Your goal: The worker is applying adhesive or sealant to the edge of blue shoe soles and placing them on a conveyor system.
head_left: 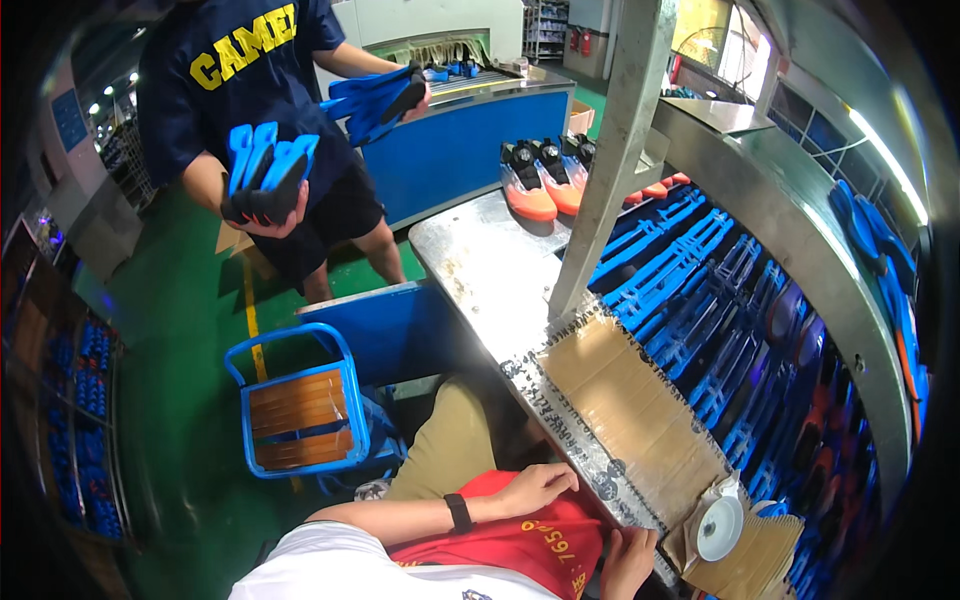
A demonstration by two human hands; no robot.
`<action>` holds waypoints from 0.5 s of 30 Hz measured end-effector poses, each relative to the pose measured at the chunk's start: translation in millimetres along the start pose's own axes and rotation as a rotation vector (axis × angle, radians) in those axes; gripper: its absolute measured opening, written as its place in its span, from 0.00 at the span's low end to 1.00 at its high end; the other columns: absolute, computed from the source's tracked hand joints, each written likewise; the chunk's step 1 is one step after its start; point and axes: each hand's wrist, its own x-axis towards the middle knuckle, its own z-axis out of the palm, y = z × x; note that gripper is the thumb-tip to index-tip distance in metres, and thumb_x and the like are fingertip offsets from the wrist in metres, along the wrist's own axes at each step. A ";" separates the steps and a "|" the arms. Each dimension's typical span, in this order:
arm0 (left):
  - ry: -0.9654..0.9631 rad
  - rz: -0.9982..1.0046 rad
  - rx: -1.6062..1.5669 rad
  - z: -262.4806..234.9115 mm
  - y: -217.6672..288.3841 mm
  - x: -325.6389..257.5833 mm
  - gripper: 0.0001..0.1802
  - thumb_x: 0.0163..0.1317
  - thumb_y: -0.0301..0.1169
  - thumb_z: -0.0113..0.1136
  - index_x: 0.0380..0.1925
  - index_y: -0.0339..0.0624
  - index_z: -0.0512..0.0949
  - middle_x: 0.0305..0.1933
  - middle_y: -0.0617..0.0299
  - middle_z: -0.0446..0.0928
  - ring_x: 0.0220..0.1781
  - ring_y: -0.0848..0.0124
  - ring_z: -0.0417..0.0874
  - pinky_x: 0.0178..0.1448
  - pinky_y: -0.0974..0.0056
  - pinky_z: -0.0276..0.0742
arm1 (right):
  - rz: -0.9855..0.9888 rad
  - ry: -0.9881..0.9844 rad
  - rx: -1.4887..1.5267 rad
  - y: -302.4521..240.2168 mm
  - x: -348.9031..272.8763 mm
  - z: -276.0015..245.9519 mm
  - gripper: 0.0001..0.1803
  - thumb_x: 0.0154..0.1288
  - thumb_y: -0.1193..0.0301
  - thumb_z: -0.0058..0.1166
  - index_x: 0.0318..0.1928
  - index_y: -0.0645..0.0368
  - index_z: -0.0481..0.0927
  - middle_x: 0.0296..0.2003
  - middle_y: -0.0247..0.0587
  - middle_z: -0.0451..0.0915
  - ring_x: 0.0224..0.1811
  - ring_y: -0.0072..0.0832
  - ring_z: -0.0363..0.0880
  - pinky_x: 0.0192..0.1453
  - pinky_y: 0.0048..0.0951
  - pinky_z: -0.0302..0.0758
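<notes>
My left hand (540,488), with a dark band at the wrist, lies on the red printed apron (500,535) over my lap. Its fingers are loosely bent and hold nothing I can see. At the near edge of the metal worktable (475,265) is my right hand (628,562), thumb apart from the fingers, with no object visible in it. Beside it a white round dish (718,528) sits on brown paper. A flat cardboard sheet (630,385) covers part of the table.
A person standing at the far left holds blue-and-black shoe pieces (270,180) in both hands. Orange-and-black shoes (540,180) stand at the table's far end, past a metal post (610,170). Blue racks (690,290) line the right. A blue-framed stool (300,405) stands left.
</notes>
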 end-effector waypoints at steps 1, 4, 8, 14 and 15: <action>-0.001 0.006 0.008 0.7 0.9 0.0 0.13 0.72 0.34 0.46 0.37 0.39 0.76 0.23 0.68 0.72 0.22 0.81 0.67 0.28 0.71 0.65 | 0.007 0.001 0.003 1.2 -0.6 1.3 0.10 0.66 0.66 0.54 0.39 0.61 0.76 0.36 0.59 0.75 0.34 0.55 0.75 0.36 0.47 0.72; -0.005 0.005 0.077 0.1 6.6 -0.5 0.14 0.71 0.35 0.46 0.37 0.36 0.77 0.32 0.57 0.82 0.32 0.68 0.81 0.39 0.64 0.74 | -0.031 0.023 -0.011 19.5 -1.6 15.2 0.10 0.58 0.76 0.59 0.39 0.63 0.74 0.36 0.46 0.72 0.33 0.44 0.75 0.35 0.40 0.70; -0.026 -0.037 0.073 1.4 11.0 -0.8 0.14 0.70 0.34 0.47 0.37 0.35 0.78 0.35 0.56 0.82 0.37 0.67 0.82 0.42 0.64 0.75 | 0.027 0.042 0.063 12.1 2.8 13.1 0.08 0.59 0.76 0.58 0.35 0.62 0.72 0.34 0.51 0.70 0.34 0.51 0.73 0.35 0.44 0.70; 0.007 0.111 0.113 6.7 -5.8 1.8 0.11 0.71 0.33 0.48 0.37 0.38 0.77 0.26 0.66 0.75 0.26 0.81 0.70 0.30 0.71 0.65 | 0.059 0.019 0.031 13.5 7.1 11.9 0.08 0.59 0.73 0.59 0.35 0.59 0.73 0.36 0.48 0.71 0.34 0.49 0.76 0.34 0.44 0.72; 0.001 0.096 0.119 6.2 -3.4 1.6 0.11 0.71 0.33 0.48 0.37 0.38 0.77 0.26 0.66 0.74 0.26 0.81 0.69 0.30 0.71 0.65 | 0.047 0.026 0.022 13.1 7.9 11.6 0.08 0.59 0.73 0.59 0.35 0.60 0.73 0.36 0.48 0.71 0.33 0.50 0.76 0.34 0.44 0.72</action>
